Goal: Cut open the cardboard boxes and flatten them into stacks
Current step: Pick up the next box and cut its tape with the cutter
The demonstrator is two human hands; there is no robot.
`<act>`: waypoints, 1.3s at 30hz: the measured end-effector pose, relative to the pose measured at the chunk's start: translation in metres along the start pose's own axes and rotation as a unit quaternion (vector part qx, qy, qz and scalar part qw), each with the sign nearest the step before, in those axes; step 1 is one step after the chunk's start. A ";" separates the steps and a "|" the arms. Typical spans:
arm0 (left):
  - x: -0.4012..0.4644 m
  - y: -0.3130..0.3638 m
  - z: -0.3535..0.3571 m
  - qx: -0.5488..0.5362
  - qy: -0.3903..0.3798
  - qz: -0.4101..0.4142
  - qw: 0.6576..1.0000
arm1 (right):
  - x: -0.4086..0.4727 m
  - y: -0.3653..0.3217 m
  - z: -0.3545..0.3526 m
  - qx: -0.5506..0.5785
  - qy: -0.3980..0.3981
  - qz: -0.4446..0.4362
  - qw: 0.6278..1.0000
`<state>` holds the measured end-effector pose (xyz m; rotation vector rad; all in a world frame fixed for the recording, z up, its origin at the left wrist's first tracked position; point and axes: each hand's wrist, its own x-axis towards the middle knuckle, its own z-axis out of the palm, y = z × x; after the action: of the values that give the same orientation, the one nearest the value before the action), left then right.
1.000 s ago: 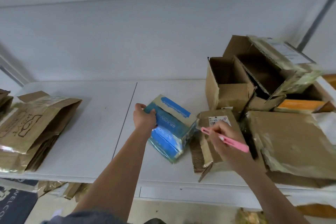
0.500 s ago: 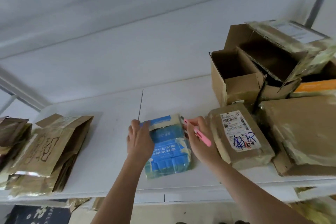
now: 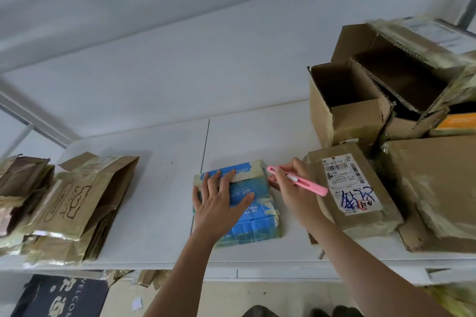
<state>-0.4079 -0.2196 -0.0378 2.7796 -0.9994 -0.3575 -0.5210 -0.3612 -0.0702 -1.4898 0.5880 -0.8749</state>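
The blue box (image 3: 247,203) lies flat at the centre of the white worktop (image 3: 159,188), its printed top showing white characters too blurred to read and its edges wrapped in yellowed tape; a pale flap runs along its 12 o'clock edge. The left hand (image 3: 219,201) lies on it with fingers straight and spread, pressing the top down. At 3 o'clock of the box, the right hand (image 3: 291,188) grips a pink cutter (image 3: 298,179) like a pen, its tip pointing to 9 o'clock and sitting just beside the box's upper right corner; whether the tip touches the cardboard I cannot tell.

Just right of that hand lies a sealed brown parcel (image 3: 360,213) bearing a white shipping label (image 3: 347,183) with barcodes, the digits "602-602-12 123" and a blue marker scrawl. At 1 o'clock an open carton (image 3: 342,110) stands upright, its inside dark and nothing seen in it; a larger open carton (image 3: 401,80) leans against it. A big taped box (image 3: 438,183) sits at 3 o'clock.

At 9 o'clock, well apart, a stack of flattened cardboard (image 3: 77,208) carries a drawn brown logo outline. On the floor at 7 o'clock a dark mat (image 3: 64,296) reads "WELCO".
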 end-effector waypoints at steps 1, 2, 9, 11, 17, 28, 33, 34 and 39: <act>0.000 0.000 -0.001 -0.002 -0.003 0.002 1.000 | 0.000 0.000 0.000 -0.015 0.001 -0.009 1.000; -0.001 -0.001 -0.002 -0.005 -0.006 0.006 1.000 | 0.001 0.000 -0.001 -0.030 0.000 -0.017 0.999; -0.002 -0.001 -0.005 -0.008 -0.022 0.010 1.000 | 0.007 -0.003 -0.002 -0.059 -0.014 -0.061 0.996; -0.002 -0.001 -0.005 -0.007 -0.022 0.011 1.000 | 0.010 -0.003 -0.003 -0.090 -0.025 -0.072 0.993; 0.000 -0.002 -0.002 -0.003 -0.012 0.013 1.000 | 0.022 -0.021 -0.011 -0.197 -0.126 -0.124 0.964; -0.005 -0.004 0.000 0.001 -0.020 0.028 0.999 | -0.003 -0.028 -0.026 -0.193 -0.166 -0.133 0.958; -0.004 -0.004 -0.001 0.002 -0.020 0.029 0.999 | -0.018 -0.028 -0.034 -0.170 -0.167 -0.125 0.963; -0.004 -0.004 -0.002 -0.001 -0.020 0.029 0.999 | -0.021 -0.027 -0.034 -0.171 -0.170 -0.125 0.962; 0.000 -0.003 -0.005 -0.015 -0.012 0.029 0.999 | -0.025 -0.019 -0.043 -0.115 -0.138 -0.094 0.979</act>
<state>-0.4047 -0.2169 -0.0336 2.7196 -1.0695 -0.3965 -0.5730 -0.3648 -0.0575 -1.8636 0.3537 -0.7439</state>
